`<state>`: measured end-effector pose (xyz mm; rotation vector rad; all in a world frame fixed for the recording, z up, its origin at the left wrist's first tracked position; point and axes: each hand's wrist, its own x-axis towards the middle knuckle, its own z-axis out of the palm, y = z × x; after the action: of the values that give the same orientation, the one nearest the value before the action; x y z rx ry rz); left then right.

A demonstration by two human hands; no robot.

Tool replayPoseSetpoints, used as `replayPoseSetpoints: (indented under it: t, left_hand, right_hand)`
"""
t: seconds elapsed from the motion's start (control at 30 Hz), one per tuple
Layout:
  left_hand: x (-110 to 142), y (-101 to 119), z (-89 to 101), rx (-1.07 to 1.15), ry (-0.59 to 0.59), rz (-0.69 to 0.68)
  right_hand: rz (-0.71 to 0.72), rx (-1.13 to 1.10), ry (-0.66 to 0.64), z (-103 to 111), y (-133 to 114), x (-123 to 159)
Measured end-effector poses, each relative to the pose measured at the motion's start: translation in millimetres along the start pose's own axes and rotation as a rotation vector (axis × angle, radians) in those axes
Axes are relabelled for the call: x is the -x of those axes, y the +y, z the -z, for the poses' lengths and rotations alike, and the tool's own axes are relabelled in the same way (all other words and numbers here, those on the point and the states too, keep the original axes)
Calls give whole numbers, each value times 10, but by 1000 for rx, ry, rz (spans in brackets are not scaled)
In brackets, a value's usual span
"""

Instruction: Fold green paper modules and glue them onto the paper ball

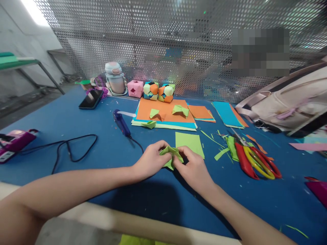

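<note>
A piece of folded green paper [168, 165] is pinched between both hands above the blue table, near its front edge. My left hand [151, 161] closes on its left side, thumb on top. My right hand [192, 166] grips the right side with thumb and fingers. Just behind lies a flat green paper square [190, 143]. Farther back, small folded green pieces [180, 110] rest on a stack of orange, blue and pale green sheets [145, 106].
A blue glue gun [122, 124] with a cord lies left of the stack. Red and yellow scissors [255, 160] sit at right among paper scraps. Paper cubes [135, 88], a bottle [115, 78] and a phone [91, 99] stand or lie behind. A power strip [17, 141] is far left, a bag [288, 92] right.
</note>
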<state>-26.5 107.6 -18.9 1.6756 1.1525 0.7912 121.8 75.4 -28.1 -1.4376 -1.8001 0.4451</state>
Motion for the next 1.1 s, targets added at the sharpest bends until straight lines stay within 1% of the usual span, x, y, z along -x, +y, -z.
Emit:
replayPoseSetpoints:
  t: [0.2,0.37,0.57,0.7,0.87,1.0,1.1]
  left_hand:
    - [-7,-19,-3,-13,-18,-24]
    - [-14,-21,-8,-22,-42,-15]
    - [-59,46,48,-34,-148,34]
    - [-81,79,89,-90,-147,11]
    - [-79,64,70,-102,-134,-47]
    - [-88,101,72,-118,-96,-69]
    - [-117,180,125,-109,-57,-86]
  right_hand:
    - [17,-82,-19,5,5,-27]
    - [76,-43,24,7,26,-23]
    - [127,-27,20,50,21,-2]
    - [110,-43,18,79,11,-13]
    - [71,-45,16,96,9,-8]
    - [17,-118,-10,167,-10,9]
    - [-49,-179,55,226,-15,8]
